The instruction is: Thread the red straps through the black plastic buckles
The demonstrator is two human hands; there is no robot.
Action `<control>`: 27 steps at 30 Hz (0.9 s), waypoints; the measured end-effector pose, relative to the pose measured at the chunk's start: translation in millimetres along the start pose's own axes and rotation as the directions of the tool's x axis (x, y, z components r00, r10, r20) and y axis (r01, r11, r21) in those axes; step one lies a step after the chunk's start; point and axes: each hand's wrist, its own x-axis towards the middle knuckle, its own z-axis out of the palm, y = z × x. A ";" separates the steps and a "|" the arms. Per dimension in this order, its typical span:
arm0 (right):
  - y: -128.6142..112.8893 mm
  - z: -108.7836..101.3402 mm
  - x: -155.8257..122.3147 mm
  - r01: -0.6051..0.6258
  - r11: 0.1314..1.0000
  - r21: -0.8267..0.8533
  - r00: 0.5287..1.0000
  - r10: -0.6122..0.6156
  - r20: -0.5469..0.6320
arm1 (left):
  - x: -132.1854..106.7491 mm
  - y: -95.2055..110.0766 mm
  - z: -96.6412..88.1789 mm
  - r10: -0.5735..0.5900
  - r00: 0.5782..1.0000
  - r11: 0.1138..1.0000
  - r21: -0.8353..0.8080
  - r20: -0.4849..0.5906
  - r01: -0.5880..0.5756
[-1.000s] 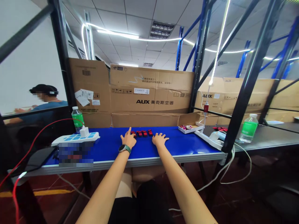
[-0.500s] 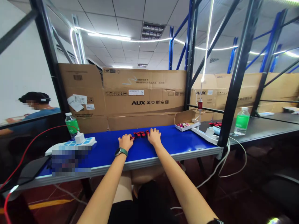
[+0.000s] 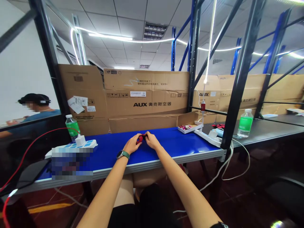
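A small red-and-black strip (image 3: 142,138) is bunched up between my two hands over the blue tabletop; its exact kind cannot be made out. My left hand (image 3: 132,144), with a green-strapped watch (image 3: 123,154) on the wrist, has its fingers closed on the strip's left side. From the right, my right hand (image 3: 152,141) grips the black end between curled fingers. Much of the strip is hidden behind the fingers.
An open box (image 3: 190,127) with small pink-and-red items stands at the table's back right. On the left are a white power strip (image 3: 71,147) and a green-labelled bottle (image 3: 72,126). Cardboard (image 3: 147,95) walls the back. A person (image 3: 39,109) sits at far left.
Both hands have come closer together. The red-and-black strip, stretched out in a row between them before, is now gathered into a short bunch.
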 end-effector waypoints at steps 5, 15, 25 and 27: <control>5.6 3.8 -1.2 0.083 0.986 0.142 0.996 -0.088 0.029 | -1.4 10.6 -9.1 0.026 0.999 0.997 0.070 0.025 -0.028; 12.8 14.8 4.7 0.187 0.914 0.361 0.982 -0.183 -0.047 | 2.1 6.0 -1.5 0.226 0.973 0.971 0.090 -0.052 -0.221; 16.7 -2.7 3.3 -0.063 0.984 0.167 0.927 0.120 -0.354 | 3.5 -12.1 2.9 0.051 0.956 0.992 -0.095 -0.288 -0.081; 12.5 -3.6 -0.2 -0.027 0.998 0.060 0.928 0.047 -0.369 | 3.6 -12.9 2.8 0.065 0.959 0.991 -0.096 -0.276 -0.095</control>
